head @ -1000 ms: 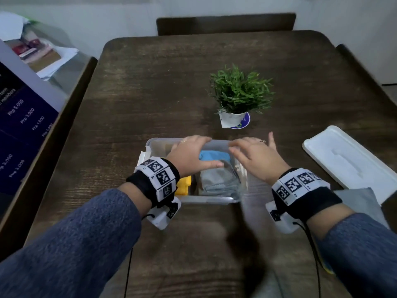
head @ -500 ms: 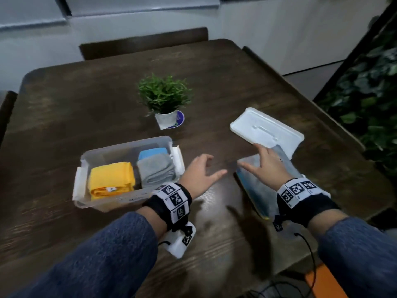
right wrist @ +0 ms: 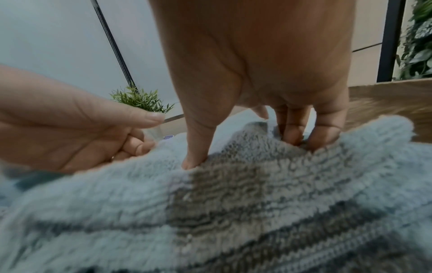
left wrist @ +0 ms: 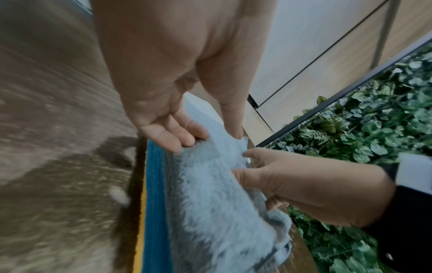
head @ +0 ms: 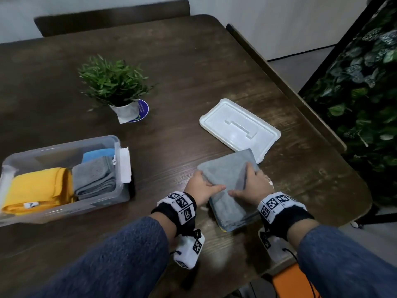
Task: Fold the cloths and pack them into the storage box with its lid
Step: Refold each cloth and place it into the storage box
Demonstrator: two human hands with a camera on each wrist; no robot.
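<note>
Table (head: 193,61) | plant (head: 113,82), lid (head: 238,125) near | both hands pinch grey cloth (head: 227,175)

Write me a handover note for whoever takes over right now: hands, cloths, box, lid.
Left hand and right hand both grip the top grey cloth of a stack near the table's front edge.
Storage box, left, is open with yellow, grey and blue folded cloths inside.
Lid lies beyond the stack.
Left: fold and pack the stack, fit lid.
</note>
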